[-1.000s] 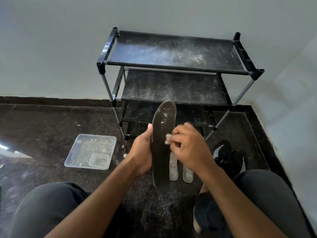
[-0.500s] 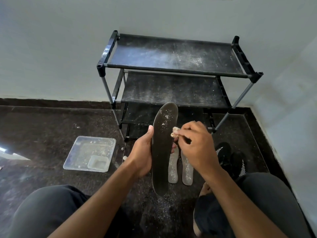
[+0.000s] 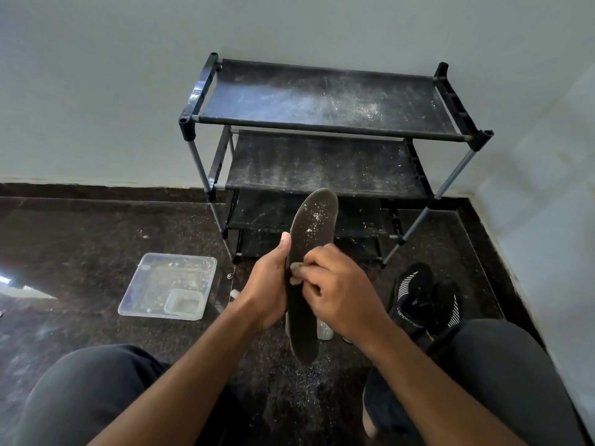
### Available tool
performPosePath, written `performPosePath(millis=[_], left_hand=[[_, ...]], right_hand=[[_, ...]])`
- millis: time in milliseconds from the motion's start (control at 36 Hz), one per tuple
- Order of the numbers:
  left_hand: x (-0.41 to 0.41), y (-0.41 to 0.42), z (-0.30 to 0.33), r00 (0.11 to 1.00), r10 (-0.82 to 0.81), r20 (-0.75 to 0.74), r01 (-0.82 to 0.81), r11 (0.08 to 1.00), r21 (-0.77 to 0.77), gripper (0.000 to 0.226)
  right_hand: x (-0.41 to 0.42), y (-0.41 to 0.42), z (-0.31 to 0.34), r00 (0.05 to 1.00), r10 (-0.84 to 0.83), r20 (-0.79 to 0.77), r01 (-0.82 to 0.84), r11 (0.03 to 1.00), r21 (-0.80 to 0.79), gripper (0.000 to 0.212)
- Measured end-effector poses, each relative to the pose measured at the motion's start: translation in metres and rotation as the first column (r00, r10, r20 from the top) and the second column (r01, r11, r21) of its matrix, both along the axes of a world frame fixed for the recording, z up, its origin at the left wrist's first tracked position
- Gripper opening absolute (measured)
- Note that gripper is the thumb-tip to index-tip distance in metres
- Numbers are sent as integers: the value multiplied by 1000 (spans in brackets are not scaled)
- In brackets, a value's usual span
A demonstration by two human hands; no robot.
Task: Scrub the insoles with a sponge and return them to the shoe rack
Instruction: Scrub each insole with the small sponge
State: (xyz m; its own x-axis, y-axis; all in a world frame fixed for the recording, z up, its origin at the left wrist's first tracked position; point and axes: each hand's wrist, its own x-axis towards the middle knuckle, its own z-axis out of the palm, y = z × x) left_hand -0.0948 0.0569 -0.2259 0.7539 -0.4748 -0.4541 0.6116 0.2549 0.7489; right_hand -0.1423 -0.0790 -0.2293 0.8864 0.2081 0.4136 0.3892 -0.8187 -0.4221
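Head view: we scrub a dark insole in front of the rack

Head camera looks down on our two bare arms, reaching forward over our knees in dark trousers. Our left hand [image 3: 269,286] grips the dark insole [image 3: 310,249] from its left edge, thumb up along the rim, and holds it upright with the toe end pointing toward the shoe rack [image 3: 325,123]. White specks dot the upper part of the insole. Our right hand [image 3: 338,291] has its fingers curled tight around a small pale sponge [image 3: 294,272], pressing it against the middle of the insole's face, just beside our left thumb.

On the floor behind the held insole we see the pale ends of other insoles [image 3: 324,331], mostly hidden; we cannot tell how many. A pair of black shoes [image 3: 421,300] with white stripes sits to the right, near our right knee.

To the left, well apart from our hands, a clear plastic tray [image 3: 141,288] rests on the dark floor [image 3: 80,246]. Its bottom looks smeared with pale residue, and a smaller clear tub [image 3: 183,304] stands inside its near right corner; what the tub holds we cannot tell.

The rack stands against the wall, its black shelves dusted with white powder, and more white specks lie scattered on the floor beneath the insole
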Motion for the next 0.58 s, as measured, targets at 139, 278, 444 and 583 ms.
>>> performPosePath(millis=[139,278,444,583], left_hand=[[-2,2,0,1000,-16,24,15,999,42,67],[0,0,0,1000,-12,0,12,1000,-10,67],[0,2,-2,999,-15,31,14,1000,25,69],[2,2,-1,1000,14,0,-14,1000,-14,68]], right_hand=[[13,-27,4,958,-284,-44,287,955,80,5],[-2,-1,5,996,-87,29,88,996,-2,12],[11,-25,4,947,-321,8,321,947,33,6],[2,-8,7,977,-194,85,189,980,66,7]])
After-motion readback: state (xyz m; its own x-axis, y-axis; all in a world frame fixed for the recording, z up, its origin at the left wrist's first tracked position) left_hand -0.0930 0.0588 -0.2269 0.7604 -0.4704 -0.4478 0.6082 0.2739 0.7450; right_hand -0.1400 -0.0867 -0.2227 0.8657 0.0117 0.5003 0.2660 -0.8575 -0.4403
